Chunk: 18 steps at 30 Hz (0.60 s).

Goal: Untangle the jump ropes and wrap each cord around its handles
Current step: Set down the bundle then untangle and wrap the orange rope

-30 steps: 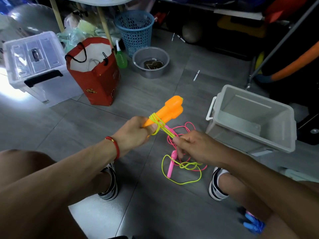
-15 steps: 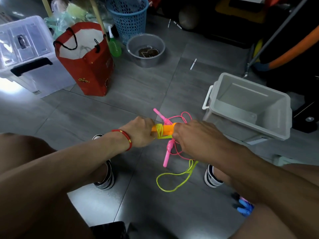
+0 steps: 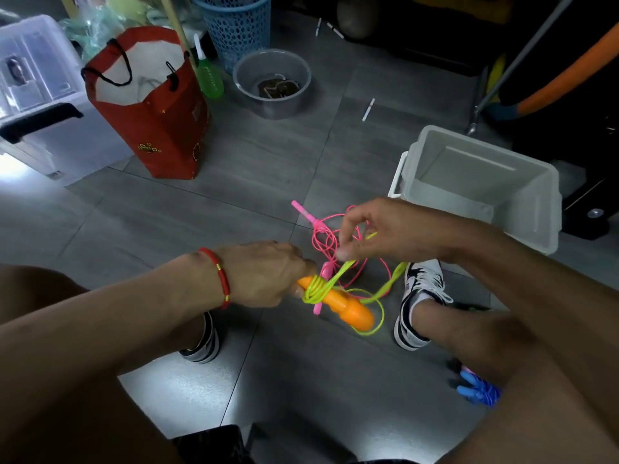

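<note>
Now the left hand [image 3: 264,276] grips the orange handles [image 3: 348,306], pointing toward four o'clock, while the right hand [image 3: 385,232] pinches the yellow-green cord [image 3: 385,289] above the pink rope [image 3: 321,236].

— What sort of place is this?
— A cluttered storage room, by the look: grey tiled floor [image 3: 268,169], a lidded clear box [image 3: 37,95] at ten o'clock, a blue laundry basket [image 3: 234,25] at twelve.
— Anything else?
— An open grey bin [image 3: 522,195] at two o'clock.
</note>
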{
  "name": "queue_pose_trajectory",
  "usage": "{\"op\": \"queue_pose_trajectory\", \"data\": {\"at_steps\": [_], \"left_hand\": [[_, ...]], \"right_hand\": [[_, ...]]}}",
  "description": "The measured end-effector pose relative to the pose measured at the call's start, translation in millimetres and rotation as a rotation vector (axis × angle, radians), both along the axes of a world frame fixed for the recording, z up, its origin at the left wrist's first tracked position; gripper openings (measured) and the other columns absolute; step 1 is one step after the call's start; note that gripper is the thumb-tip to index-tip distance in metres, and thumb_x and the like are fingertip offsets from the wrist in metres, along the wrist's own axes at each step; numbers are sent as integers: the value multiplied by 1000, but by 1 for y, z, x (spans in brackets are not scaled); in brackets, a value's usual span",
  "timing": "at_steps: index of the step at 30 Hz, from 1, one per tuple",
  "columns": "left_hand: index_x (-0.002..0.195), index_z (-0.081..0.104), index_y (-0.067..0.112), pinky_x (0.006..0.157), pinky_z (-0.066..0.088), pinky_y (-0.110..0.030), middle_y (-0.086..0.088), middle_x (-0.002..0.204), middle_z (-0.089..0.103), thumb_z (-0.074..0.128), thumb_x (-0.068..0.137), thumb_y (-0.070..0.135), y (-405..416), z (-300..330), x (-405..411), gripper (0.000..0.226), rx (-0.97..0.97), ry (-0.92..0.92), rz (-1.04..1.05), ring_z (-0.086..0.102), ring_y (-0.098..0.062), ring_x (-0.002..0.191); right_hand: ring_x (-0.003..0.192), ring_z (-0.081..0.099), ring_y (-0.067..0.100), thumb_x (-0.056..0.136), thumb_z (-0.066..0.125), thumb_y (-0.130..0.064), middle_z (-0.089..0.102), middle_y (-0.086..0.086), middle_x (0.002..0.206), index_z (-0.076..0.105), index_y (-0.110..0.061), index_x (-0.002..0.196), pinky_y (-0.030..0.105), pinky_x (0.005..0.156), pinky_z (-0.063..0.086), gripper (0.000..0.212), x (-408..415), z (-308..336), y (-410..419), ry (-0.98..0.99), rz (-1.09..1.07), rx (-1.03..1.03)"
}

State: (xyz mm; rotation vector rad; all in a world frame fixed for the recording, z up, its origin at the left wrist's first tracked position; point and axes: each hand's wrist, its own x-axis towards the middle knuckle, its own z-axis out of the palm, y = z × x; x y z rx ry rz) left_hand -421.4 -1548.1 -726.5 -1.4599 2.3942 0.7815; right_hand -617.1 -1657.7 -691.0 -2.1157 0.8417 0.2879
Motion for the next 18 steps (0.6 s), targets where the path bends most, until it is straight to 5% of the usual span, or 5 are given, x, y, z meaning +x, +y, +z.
{"op": "queue_pose_trajectory", "data": {"at_steps": [3,7,10,15,18], "left_hand": [[102,48,31,71,25,-20,5,89,41,55,100,28,-1,-2,7,8,56,34,-39,40,-9,83],[104,51,26,70,23,-17,10,89,38,56,100,26,2,-2,8,6,48,84,-100,35,-5,79],[91,39,40,72,28,-13,15,85,39,59,99,23,7,11,10,28,12,302,-85,43,2,76],[90,56,14,64,37,-19,8,73,47,60,99,16,8,34,26,10,102,650,88,46,-7,65],[99,58,-3,55,33,-25,-8,68,48,53,99,12,9,36,28,16,273,982,312,39,-15,58]], "right_hand": [[64,62,7,80,83,-36,71,-9,71,72,-23,89,22,60,46,19,-3,-1,0,-31,102,177],[77,64,28,89,73,-34,72,2,79,77,-21,87,43,73,51,14,-6,-14,-3,-102,149,113],[73,56,32,94,63,-38,66,17,80,75,-19,83,43,72,45,25,-11,-16,-8,-147,181,166],[67,53,10,101,48,-25,59,14,73,61,-1,77,26,69,46,36,-18,-12,-5,-283,72,356],[51,49,1,92,65,-27,53,31,66,67,4,79,42,54,37,33,-18,-16,3,-378,-96,492]]}}
